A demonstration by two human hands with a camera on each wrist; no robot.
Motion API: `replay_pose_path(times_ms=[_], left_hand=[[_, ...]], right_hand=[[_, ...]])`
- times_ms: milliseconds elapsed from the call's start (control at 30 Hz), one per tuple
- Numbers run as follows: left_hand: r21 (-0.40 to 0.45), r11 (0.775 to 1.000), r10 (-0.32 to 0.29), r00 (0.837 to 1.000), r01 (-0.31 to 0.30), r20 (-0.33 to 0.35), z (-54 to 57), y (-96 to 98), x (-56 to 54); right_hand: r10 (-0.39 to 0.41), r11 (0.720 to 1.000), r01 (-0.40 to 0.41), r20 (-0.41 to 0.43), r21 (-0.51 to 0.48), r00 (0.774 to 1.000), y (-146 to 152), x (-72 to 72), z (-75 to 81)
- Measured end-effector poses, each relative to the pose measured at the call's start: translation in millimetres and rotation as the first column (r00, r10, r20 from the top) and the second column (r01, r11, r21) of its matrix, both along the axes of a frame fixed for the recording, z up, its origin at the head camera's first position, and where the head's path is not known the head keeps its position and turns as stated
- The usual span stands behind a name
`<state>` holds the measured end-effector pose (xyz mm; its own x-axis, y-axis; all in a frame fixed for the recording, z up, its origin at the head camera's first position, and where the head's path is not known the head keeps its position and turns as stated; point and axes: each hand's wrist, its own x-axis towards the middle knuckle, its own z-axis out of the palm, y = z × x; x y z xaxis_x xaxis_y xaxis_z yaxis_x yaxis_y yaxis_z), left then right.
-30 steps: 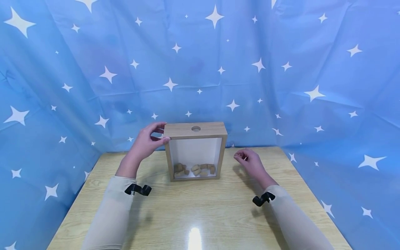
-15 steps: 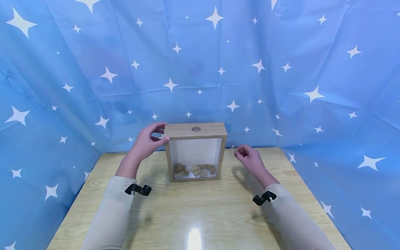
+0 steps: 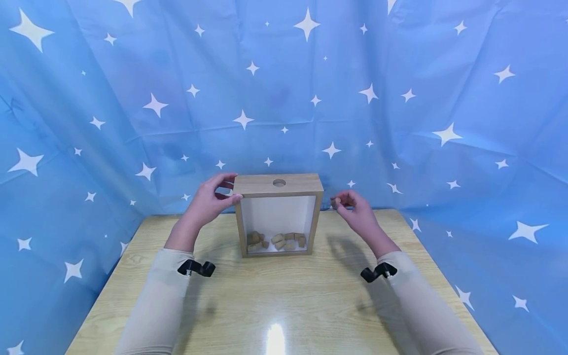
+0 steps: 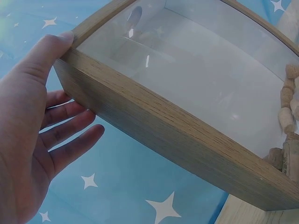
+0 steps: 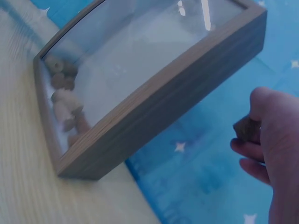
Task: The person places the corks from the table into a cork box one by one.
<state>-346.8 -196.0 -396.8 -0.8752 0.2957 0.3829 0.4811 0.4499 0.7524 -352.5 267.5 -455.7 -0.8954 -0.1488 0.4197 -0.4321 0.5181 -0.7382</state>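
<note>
A wooden shadow box [image 3: 299, 185] with a clear front and a round hole in its top stands upright on the table. Several wine corks [image 3: 278, 240] lie along its bottom inside. My left hand [image 3: 210, 197] grips the box's upper left corner, the thumb on the front edge and the fingers round behind, as the left wrist view shows. To the right of the box, my right hand [image 3: 357, 212] is raised off the table and pinches a single cork [image 5: 245, 129] between thumb and fingers, apart from the box.
The pale wood-grain table [image 3: 248, 296] extends in front of the box, with a bright glare spot near its front. A blue curtain [image 3: 284, 88] with white stars hangs close behind the box and along both sides. Black camera mounts sit on both wrists.
My right hand has risen from near the tabletop to about the height of the box's top, and the cork in its fingers has come into sight. My left hand and the box have stayed put.
</note>
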Motion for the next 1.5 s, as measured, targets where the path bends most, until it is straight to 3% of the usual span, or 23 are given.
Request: replay_pose_path(times_ms=[300,700,1033,1500], left_hand=[[-0.003,1.0,-0.007,1.0,0.007,0.01,2.9,0.6,-0.3],[-0.006,1.0,0.002,1.0,-0.002,0.004,1.8,-0.2,-0.1],[-0.009,1.0,0.001,1.0,-0.001,0.008,1.8,-0.1,1.3],[-0.008,1.0,-0.001,1.0,0.0,-0.002,1.0,-0.1,0.5]], right_hand=[[0.055,0.997,-0.061,-0.099,-0.055,0.994,-12,-2.4,33.9],[0.107,0.98,-0.13,-0.155,-0.148,0.982,-23,-7.6,70.2],[0.171,0.974,-0.196,-0.195,-0.112,0.966,-42,-6.4,93.6],[0.248,0.963,-0.265,-0.233,-0.046,0.94,-73,-5.6,113.7]])
